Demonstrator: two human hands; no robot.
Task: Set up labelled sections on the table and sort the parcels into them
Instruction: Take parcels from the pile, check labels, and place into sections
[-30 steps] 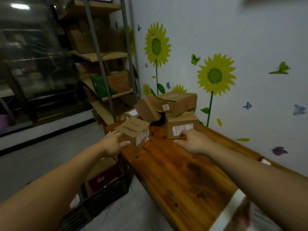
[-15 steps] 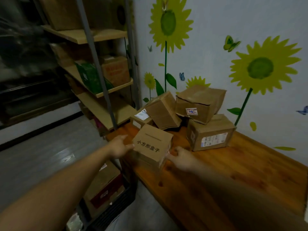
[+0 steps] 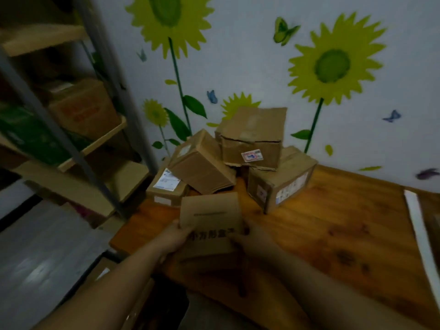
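A small brown cardboard box [image 3: 210, 219] with printed characters on its top is held between both my hands, lifted near the table's left end. My left hand [image 3: 173, 236] grips its left side and my right hand [image 3: 253, 239] grips its right side. Behind it, a pile of several cardboard parcels sits in the table's far left corner: a tilted box [image 3: 202, 163], a low box with a white label [image 3: 166, 184], a top box [image 3: 252, 136] with a small sticker, and a bigger box [image 3: 283, 179] beneath it. A white strip [image 3: 419, 234] lies across the wooden table [image 3: 333, 234] at right.
A metal-framed shelf unit [image 3: 78, 148] with wooden boards and boxes stands left of the table. A white wall with sunflower and butterfly decals [image 3: 331, 65] runs behind the table. A crate with cartons [image 3: 107, 272] sits on the grey floor below the table's left end.
Both hands closed on the small printed box and lifted it toward me. The view moved closer to the parcel pile and tilted down.
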